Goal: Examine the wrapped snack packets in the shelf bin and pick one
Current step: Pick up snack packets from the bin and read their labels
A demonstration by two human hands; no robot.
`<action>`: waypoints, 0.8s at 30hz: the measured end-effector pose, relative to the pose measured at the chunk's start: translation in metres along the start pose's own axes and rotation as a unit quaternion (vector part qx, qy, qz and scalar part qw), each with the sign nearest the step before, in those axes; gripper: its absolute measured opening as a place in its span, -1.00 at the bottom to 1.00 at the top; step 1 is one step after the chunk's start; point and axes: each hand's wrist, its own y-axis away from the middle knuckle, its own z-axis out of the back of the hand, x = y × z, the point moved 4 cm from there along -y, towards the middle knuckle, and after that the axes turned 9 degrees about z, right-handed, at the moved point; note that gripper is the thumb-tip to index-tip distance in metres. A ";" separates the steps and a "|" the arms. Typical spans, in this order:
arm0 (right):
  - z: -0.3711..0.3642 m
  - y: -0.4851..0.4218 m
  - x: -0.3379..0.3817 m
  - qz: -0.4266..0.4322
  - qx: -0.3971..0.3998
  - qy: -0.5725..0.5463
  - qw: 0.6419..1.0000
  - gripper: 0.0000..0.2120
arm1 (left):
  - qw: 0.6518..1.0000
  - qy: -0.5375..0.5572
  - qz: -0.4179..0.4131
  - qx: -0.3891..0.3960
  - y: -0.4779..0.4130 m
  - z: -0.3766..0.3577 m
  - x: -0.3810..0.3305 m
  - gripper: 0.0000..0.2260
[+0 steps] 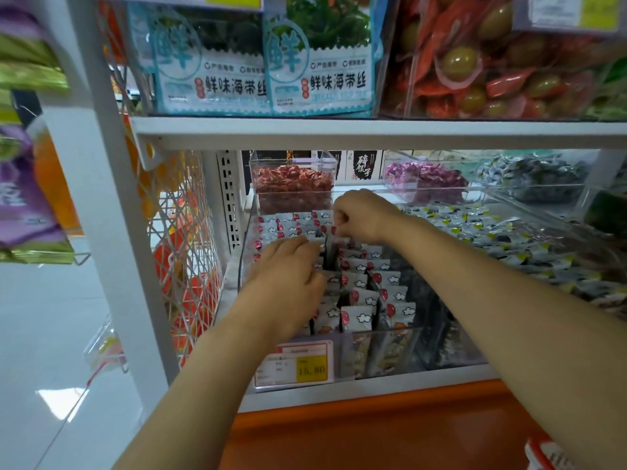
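A clear plastic bin (380, 354) on the lower shelf holds rows of small grey snack packets (359, 317) printed with a red balloon and a white cloud. My left hand (288, 276) lies palm down over the left rows, its fingers curled in among the packets. Farther back in the bin, my right hand (359, 215) has curled fingers that pinch the top edge of one packet (334, 237) and hold it upright above the rows. Which packets the left hand touches is hidden under it.
A yellow price tag (310, 368) reading 15.80 sits on the bin front. Behind stands a clear box of red sweets (293, 184). Another bin of grey and yellow packets (502, 239) lies to the right. A white shelf board (373, 130) hangs overhead; a wire rack (183, 252) is to the left.
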 end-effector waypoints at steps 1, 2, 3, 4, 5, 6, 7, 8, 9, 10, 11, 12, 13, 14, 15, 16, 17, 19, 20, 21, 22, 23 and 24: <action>0.006 0.006 0.000 0.000 -0.019 -0.010 1.000 -0.82 | 1.000 0.015 0.005 -0.003 0.000 0.002 0.000 -0.56; 0.012 0.013 0.001 0.002 -0.044 -0.016 0.999 -0.84 | 0.999 0.033 0.012 -0.007 0.000 0.003 -0.001 -0.55; 0.017 0.021 0.003 0.003 -0.076 -0.019 0.997 -0.87 | 0.998 0.056 0.021 -0.010 0.001 0.005 -0.001 -0.56; 0.021 0.030 0.005 0.001 -0.113 -0.020 0.993 -0.89 | 0.996 0.082 0.030 -0.014 0.003 0.006 -0.002 -0.56; 0.025 0.041 0.007 -0.005 -0.158 -0.022 0.987 -0.90 | 0.993 0.108 0.039 -0.021 0.004 0.008 -0.002 -0.56; 0.028 0.053 0.009 -0.013 -0.208 -0.025 0.978 -0.92 | 0.990 0.129 0.044 -0.033 0.005 0.010 -0.003 -0.56; 0.031 0.066 0.011 -0.020 -0.262 -0.027 0.965 -0.92 | 0.987 0.147 0.046 -0.048 0.006 0.012 -0.003 -0.57; 0.035 0.079 0.013 -0.026 -0.312 -0.028 0.949 -0.93 | 0.983 0.165 0.045 -0.062 0.007 0.013 -0.003 -0.57; 0.037 0.093 0.015 -0.035 -0.354 -0.035 0.934 -0.92 | 0.979 0.186 0.043 -0.071 0.008 0.014 -0.003 -0.57; 0.039 0.105 0.016 -0.043 -0.387 -0.056 0.919 -0.93 | 0.974 0.210 0.043 -0.072 0.009 0.015 -0.003 -0.57; 0.039 0.115 0.016 -0.053 -0.408 -0.101 0.906 -0.93 | 0.968 0.237 0.045 -0.066 0.009 0.015 -0.004 -0.57; 0.038 0.124 0.015 -0.067 -0.418 -0.164 0.891 -0.92 | 0.961 0.265 0.049 -0.056 0.011 0.015 -0.005 -0.57; 0.035 0.132 0.013 -0.086 -0.418 -0.238 0.872 -0.90 | 0.954 0.291 0.053 -0.043 0.012 0.014 -0.006 -0.56; 0.032 0.138 0.011 -0.107 -0.412 -0.310 0.850 -0.89 | 0.946 0.318 0.057 -0.027 0.014 0.012 -0.007 -0.56; 0.028 0.142 0.010 -0.126 -0.403 -0.372 0.827 -0.88 | 0.936 0.346 0.060 -0.009 0.016 0.011 -0.008 -0.57; 0.024 0.145 0.009 -0.138 -0.390 -0.420 0.807 -0.89 | 0.926 0.372 0.061 0.006 0.018 0.010 -0.010 -0.59; 0.021 0.148 0.009 -0.143 -0.379 -0.463 0.788 -0.92 | 0.918 0.393 0.061 0.016 0.019 0.009 -0.011 -0.63; 0.016 0.149 0.008 -0.141 -0.366 -0.542 0.743 -0.92 | 0.904 0.421 0.068 0.016 0.020 0.008 -0.011 -0.72; 0.014 0.150 0.008 -0.140 -0.364 -0.579 0.716 -0.90 | 0.895 0.439 0.079 0.012 0.019 0.008 -0.009 -0.76; 0.012 0.150 0.008 -0.139 -0.362 -0.613 0.688 -0.89 | 0.883 0.461 0.094 0.010 0.018 0.007 -0.006 -0.79; 0.011 0.150 0.008 -0.137 -0.358 -0.646 0.660 -0.88 | 0.870 0.481 0.107 0.011 0.018 0.007 -0.004 -0.82; 0.009 0.149 0.008 -0.133 -0.352 -0.674 0.636 -0.88 | 0.859 0.499 0.116 0.013 0.017 0.007 -0.002 -0.84; 0.008 0.148 0.008 -0.129 -0.343 -0.697 0.617 -0.88 | 0.848 0.515 0.123 0.018 0.017 0.006 -0.001 -0.85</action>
